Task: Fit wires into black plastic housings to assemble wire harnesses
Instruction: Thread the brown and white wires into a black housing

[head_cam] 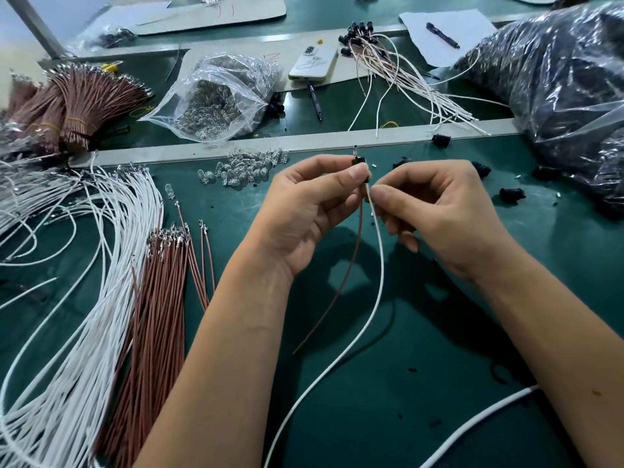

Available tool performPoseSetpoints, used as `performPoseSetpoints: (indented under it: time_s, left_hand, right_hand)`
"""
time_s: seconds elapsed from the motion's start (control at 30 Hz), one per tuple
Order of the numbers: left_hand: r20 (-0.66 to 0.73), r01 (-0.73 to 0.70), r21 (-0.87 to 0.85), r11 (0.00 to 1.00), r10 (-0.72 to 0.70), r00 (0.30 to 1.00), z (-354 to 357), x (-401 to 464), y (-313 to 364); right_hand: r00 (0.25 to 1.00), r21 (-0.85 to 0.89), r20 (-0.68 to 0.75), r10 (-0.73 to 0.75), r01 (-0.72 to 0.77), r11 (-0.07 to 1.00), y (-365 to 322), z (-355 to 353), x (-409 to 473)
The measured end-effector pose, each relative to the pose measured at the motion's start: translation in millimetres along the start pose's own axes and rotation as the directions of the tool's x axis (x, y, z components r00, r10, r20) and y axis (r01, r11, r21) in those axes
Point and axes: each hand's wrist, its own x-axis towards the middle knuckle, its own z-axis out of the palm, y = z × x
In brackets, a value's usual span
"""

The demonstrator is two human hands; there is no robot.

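Note:
My left hand (307, 204) pinches a small black plastic housing (360, 162) between thumb and fingers, held up over the green mat. A brown wire (351, 268) and a white wire (380, 265) hang down from the housing. My right hand (439, 211) pinches the white wire just below the housing. A thin metal tip sticks up out of the housing's top. Loose black housings (511, 194) lie on the mat to the right.
Piles of white wires (84, 298) and brown wires (158, 298) lie at the left. Small clear bulbs (246, 167) are scattered ahead, a clear bag of them (219, 96) behind. Finished harnesses (388, 59), a phone (314, 62) and a big bag of black housings (567, 82) sit at the back right.

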Motion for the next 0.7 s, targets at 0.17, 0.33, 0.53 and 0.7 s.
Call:
performPoseSetpoints:
  time_s: [0.17, 0.33, 0.53, 0.7]
  left_hand:
    - [-0.029, 0.049, -0.012, 0.999, -0.049, 0.998, -0.4, 0.7, 0.1]
    - [-0.044, 0.100, 0.000, 0.995, -0.100, 0.994, 0.3, 0.4, 0.1]
    - [-0.024, 0.168, -0.023, 0.985, -0.169, 0.985, -2.6, -0.5, 6.8]
    - [0.041, 0.053, 0.064, 0.997, -0.055, 0.998, -2.6, -0.8, 2.8]
  right_hand:
    - [0.999, -0.039, 0.033, 0.014, -0.012, 0.999, 2.1, -1.5, 1.2]
    - [0.995, 0.003, 0.069, 0.075, -0.076, 0.997, 3.4, -0.3, 1.2]
    - [0.990, 0.067, 0.098, 0.101, -0.108, 0.992, -0.6, -0.9, 0.0]
    - [0.988, 0.042, 0.120, 0.102, -0.108, 0.993, -2.1, -0.8, -0.6]
